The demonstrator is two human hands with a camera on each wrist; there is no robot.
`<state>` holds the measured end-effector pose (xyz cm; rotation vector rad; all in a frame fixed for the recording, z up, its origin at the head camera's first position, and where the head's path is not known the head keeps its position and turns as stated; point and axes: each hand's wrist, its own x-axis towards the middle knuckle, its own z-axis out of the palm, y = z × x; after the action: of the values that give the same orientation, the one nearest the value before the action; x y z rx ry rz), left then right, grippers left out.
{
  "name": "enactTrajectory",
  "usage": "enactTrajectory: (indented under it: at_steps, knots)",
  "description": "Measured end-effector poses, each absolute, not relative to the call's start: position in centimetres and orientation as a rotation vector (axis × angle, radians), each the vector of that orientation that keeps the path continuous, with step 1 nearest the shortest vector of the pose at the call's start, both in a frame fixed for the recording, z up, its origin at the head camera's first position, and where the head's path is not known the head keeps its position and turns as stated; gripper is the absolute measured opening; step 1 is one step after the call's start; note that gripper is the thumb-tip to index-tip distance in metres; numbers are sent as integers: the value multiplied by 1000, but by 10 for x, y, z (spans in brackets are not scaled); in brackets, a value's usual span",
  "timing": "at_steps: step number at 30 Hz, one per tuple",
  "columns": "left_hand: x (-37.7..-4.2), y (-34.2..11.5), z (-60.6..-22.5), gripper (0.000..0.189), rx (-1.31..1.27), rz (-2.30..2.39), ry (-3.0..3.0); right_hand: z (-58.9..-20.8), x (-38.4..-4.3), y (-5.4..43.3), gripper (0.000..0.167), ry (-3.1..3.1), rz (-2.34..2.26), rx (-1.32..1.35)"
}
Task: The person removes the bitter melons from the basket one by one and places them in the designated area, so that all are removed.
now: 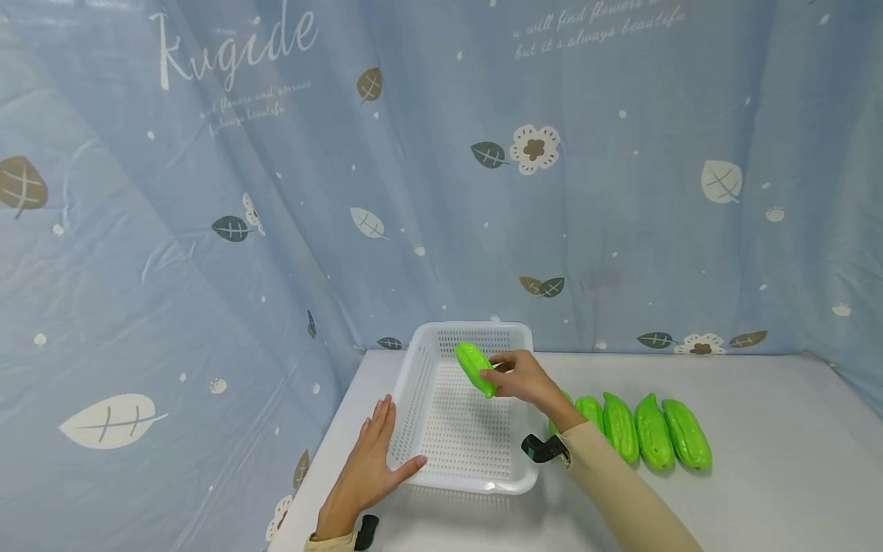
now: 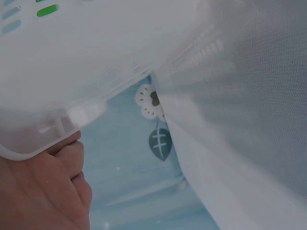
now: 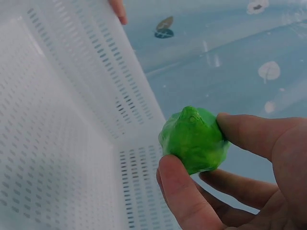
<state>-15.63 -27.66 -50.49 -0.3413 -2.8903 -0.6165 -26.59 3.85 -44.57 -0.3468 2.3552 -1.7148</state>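
My right hand [image 1: 519, 377] pinches a bright green, lumpy bitter melon [image 1: 474, 366] between thumb and fingers, above the white plastic basket [image 1: 476, 484]. In the right wrist view the bitter melon [image 3: 194, 143] shows its pointed stem end, with fingertips on its sides. Inside the basket only the perforated floor and walls show. My left hand [image 1: 372, 460] lies along the basket's left side, fingers straight and thumb spread over the near left corner. From the left wrist view, the left hand [image 2: 48, 191] sits right against the basket's rim [image 2: 29, 154].
Several more bitter melons [image 1: 654, 433] lie side by side on the white table [image 1: 779, 460] to the right of the basket, some partly hidden by my right forearm. A blue curtain [image 1: 607, 230] printed with leaves and flowers hangs behind and along the left.
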Motion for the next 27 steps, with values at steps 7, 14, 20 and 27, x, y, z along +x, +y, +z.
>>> enactTrajectory:
  at_steps: [7,14,20,27]
  knots:
    - [-157,-275,-504,115,-339,-624,-2888,-446,-260,51,55,2350,-1737,-348]
    - [-157,-274,-504,115,-333,-629,-2891,-446,-250,64,56,2341,-1774,-312]
    - [-158,-273,-505,113,-340,-618,-2885,-448,-242,79,59,2333,-1811,-299]
    - [-156,-276,-505,114,-324,-642,-2888,-448,-236,95,60,2332,-1841,-250]
